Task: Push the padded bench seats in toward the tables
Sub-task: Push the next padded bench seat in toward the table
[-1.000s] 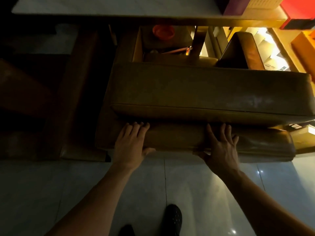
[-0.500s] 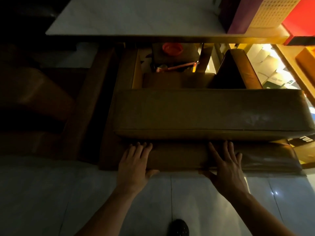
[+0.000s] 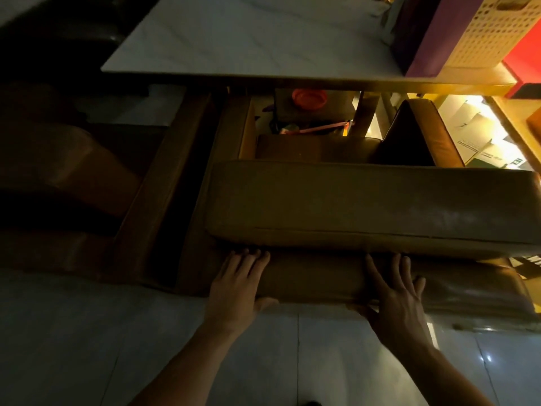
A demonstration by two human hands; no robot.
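While the room was dim, both hands lay flat on the front of the padded bench seat [image 3: 351,284], a long brown block with soft, rounded edges and a smooth skin like leather. The left hand [image 3: 235,288] pressed near the left end, fingers [image 3: 248,259] stretched out and close together, thumb spread along the bottom edge. The right hand [image 3: 396,300] pressed further right, fingers spread wide and straight, thumb under the lower edge. Neither hand curled around anything; the palms just pushed on the padding.

On top sat a thick cushion [image 3: 366,206], long and boxy with puffy corners, a thin seam along its front and a slightly scuffed, dull shine. The fingertips reached to just under its front edge. The bench stood on the pale, glossy floor tiles [image 3: 87,332], just in front of the table [image 3: 248,39], whose flat top looked like white marble with faint grey veins and a wooden rim. A round orange lid [image 3: 309,98] showed below the table edge. A purple box [image 3: 421,33] stood on the table's right side. Another brown padded seat [image 3: 73,171] sat off to the left in shadow.
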